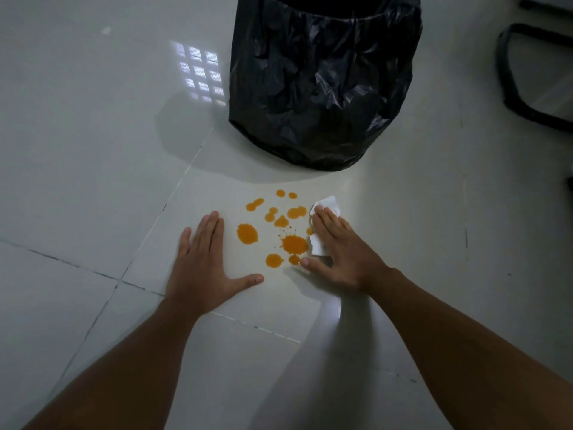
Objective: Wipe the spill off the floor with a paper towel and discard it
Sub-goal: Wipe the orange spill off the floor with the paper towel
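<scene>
Several orange drops and blobs of spill (293, 243) lie on the white tiled floor (93, 181) between my hands. My right hand (344, 252) presses flat on a white paper towel (327, 204) at the right edge of the spill; the towel shows beyond my fingertips and under my palm's left side. My left hand (204, 262) rests flat on the floor left of the spill, fingers spread, holding nothing. A bin lined with a black plastic bag (322, 82) stands just beyond the spill.
A dark curved chair or furniture base (521, 79) sits at the far right. Bright window light reflects on the tiles left of the bin. Dark grout lines cross the floor near my left arm.
</scene>
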`<state>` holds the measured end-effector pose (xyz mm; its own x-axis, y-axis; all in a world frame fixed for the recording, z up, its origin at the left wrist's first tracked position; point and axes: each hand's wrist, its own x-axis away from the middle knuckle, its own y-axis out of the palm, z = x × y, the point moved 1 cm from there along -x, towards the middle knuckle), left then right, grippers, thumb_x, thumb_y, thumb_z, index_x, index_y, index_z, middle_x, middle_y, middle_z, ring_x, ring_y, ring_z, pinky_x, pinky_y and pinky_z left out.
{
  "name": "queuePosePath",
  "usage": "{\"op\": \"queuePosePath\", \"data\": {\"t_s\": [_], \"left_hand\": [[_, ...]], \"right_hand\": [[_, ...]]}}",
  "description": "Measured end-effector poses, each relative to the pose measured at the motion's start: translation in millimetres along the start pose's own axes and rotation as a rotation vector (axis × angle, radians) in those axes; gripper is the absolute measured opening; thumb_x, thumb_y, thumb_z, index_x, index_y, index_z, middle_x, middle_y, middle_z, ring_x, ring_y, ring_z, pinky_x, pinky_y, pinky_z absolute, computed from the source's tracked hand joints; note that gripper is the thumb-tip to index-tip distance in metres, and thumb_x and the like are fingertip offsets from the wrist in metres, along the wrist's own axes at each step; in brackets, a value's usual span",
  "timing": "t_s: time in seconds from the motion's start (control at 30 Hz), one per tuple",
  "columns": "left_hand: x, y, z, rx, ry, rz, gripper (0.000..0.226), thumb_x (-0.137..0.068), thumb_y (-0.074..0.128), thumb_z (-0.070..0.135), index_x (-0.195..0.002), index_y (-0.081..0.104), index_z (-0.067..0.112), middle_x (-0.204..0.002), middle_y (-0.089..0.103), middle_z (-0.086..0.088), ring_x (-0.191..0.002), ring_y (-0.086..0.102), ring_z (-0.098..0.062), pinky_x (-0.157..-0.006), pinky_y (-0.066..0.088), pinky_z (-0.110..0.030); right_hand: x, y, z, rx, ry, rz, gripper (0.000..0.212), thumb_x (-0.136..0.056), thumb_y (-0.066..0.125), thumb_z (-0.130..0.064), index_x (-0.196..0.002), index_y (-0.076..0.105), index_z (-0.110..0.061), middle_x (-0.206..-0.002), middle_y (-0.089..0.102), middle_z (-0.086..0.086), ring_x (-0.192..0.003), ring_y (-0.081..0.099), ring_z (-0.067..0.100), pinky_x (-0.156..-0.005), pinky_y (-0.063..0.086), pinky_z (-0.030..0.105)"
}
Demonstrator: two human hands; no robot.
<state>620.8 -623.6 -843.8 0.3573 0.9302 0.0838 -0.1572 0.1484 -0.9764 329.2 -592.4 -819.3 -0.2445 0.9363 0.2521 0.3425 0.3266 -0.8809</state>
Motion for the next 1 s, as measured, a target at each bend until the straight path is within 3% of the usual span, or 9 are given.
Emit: {"op": "queuePosePath", "data": {"t_s": [0.17,0.37,0.57,0.7,1.0], "left_hand": [[0.2,0.3,-0.1,0.007,-0.005,-0.006,0.139,-0.062,0.026,0.103,-0.158,0.016,0.003,-0.168,0.016,-0.013,-0.156,0.012,-0.025,-0.125,0.011,-0.053],[0.5,1.5,-0.4,-0.012,-0.008,-0.016,0.140,-0.062,0.026,0.103,-0.159,0.010,0.004,-0.169,0.011,-0.012,-0.157,0.008,-0.024,-0.126,0.009,-0.052],[1.0,1.7,0.2,-0.008,-0.008,-0.008,0.140,-0.061,0.029,0.103,-0.158,0.011,0.004,-0.169,0.011,-0.012,-0.157,0.008,-0.024,-0.126,0.009,-0.051],[1.4,-0.7,1.4,-0.004,-0.014,-0.020,0.141,-0.060,0.027,0.103,-0.159,0.009,0.004,-0.170,0.008,-0.010,-0.157,0.005,-0.023,-0.126,0.006,-0.050],[0.1,1.7,-1.2,-0.015,-0.015,-0.019,0.140,-0.060,0.025,0.104,-0.159,0.007,0.006,-0.170,0.007,-0.010,-0.157,0.005,-0.024,-0.126,0.007,-0.051]], "right_hand": [[4.6,-0.7,6.2,0.018,0.054,-0.009,0.102,-0.087,0.024,-0.082,-0.160,-0.005,-0.018,-0.167,-0.015,-0.005,-0.152,-0.015,0.008,-0.125,-0.003,0.032],[-22.7,7.0,-4.6,-0.091,0.124,0.023,0.113,-0.080,0.021,-0.090,-0.159,-0.009,-0.016,-0.167,-0.019,0.000,-0.152,-0.019,0.014,-0.124,-0.007,0.037],[9.4,13.3,-8.7,-0.023,-0.007,0.016,0.104,-0.085,0.025,-0.084,-0.160,-0.006,-0.018,-0.167,-0.015,-0.005,-0.152,-0.016,0.009,-0.125,-0.003,0.034],[15.1,13.3,0.2,0.056,0.011,-0.007,0.106,-0.083,0.020,-0.087,-0.160,-0.007,-0.020,-0.167,-0.016,-0.006,-0.153,-0.014,0.010,-0.126,0.002,0.037],[-16.3,7.0,-11.1,-0.025,0.082,-0.001,0.112,-0.083,0.027,-0.086,-0.159,-0.011,-0.013,-0.166,-0.020,0.003,-0.152,-0.018,0.016,-0.124,-0.005,0.036]]}}
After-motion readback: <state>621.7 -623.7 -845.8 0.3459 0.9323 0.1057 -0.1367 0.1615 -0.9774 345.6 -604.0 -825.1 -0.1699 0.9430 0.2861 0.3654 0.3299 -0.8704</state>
